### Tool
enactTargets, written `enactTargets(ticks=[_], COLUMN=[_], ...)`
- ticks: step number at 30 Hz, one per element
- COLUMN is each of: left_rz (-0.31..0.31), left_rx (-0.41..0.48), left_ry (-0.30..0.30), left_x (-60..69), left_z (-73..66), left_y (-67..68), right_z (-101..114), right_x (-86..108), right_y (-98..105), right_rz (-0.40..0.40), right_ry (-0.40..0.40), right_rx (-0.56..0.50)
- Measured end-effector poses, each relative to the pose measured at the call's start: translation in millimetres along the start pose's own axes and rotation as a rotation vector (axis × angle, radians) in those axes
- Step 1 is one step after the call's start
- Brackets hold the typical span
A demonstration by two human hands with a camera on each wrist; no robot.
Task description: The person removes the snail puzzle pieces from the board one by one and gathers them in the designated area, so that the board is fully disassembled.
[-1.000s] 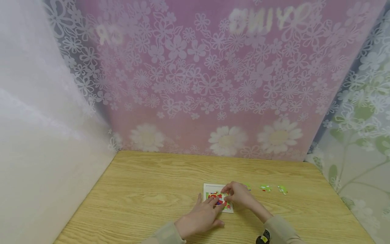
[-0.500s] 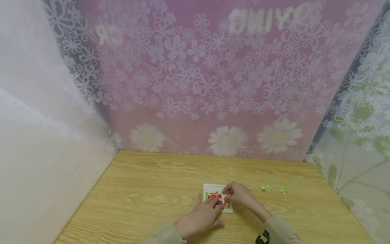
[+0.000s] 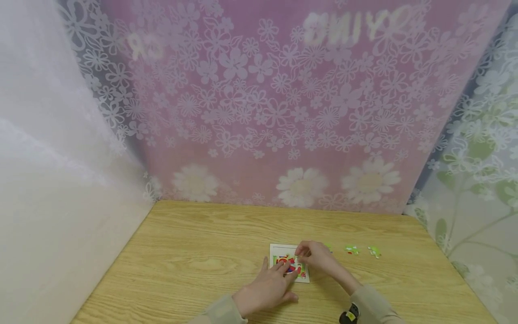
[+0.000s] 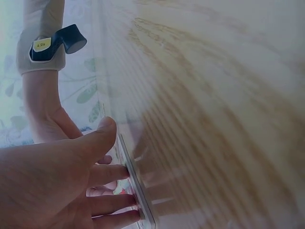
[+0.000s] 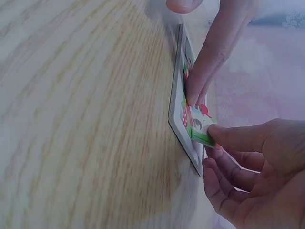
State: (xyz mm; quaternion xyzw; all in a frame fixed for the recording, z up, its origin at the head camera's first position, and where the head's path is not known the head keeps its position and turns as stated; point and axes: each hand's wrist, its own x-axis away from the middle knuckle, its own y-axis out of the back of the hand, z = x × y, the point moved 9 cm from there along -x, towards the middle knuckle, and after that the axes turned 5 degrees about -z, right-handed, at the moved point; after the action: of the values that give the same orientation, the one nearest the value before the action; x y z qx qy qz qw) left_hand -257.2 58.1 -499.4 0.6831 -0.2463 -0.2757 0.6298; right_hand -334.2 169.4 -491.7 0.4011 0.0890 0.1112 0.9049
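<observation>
A small white-framed jigsaw puzzle board (image 3: pixel 277 249) with a red, green and blue picture lies on the table before me. My left hand (image 3: pixel 267 286) rests on it, fingers extended over the picture; the left wrist view shows those fingertips touching the board's face. At the board's right side, my right hand (image 3: pixel 319 259) pinches a green and white puzzle piece (image 5: pixel 204 132) between thumb and fingers. That piece stands tilted off the board's surface, its lower edge by the picture, close to the left fingertips. Part of the picture is hidden under both hands.
On the wood-grain table (image 3: pixel 194 252), loose green puzzle pieces lie right of the board: one (image 3: pixel 352 249) with white and red marks, another (image 3: pixel 374 252) farther right, and one (image 3: pixel 329 248) partly behind the right hand. A pink flowered curtain (image 3: pixel 259 112) closes the back.
My right fingertips have shifted very slightly at the board's right side, still holding the puzzle piece. The left hand and the loose pieces have stayed in place.
</observation>
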Motion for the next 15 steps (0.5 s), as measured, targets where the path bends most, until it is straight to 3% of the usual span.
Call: enactTargets(ticks=[6,15], left_rz=[-0.010,-0.025], left_rx=[0.001,-0.005], left_ry=[0.004,-0.002], left_x=[0.4,-0.2], left_z=[0.0,-0.1], left_y=[0.4,-1.2], right_z=[-3,-19], right_x=[0.3,3.4], right_y=[11,32], right_rz=[-0.019,-0.035], right_ry=[0.057,-0.049], right_rx=[-0.065,-0.266])
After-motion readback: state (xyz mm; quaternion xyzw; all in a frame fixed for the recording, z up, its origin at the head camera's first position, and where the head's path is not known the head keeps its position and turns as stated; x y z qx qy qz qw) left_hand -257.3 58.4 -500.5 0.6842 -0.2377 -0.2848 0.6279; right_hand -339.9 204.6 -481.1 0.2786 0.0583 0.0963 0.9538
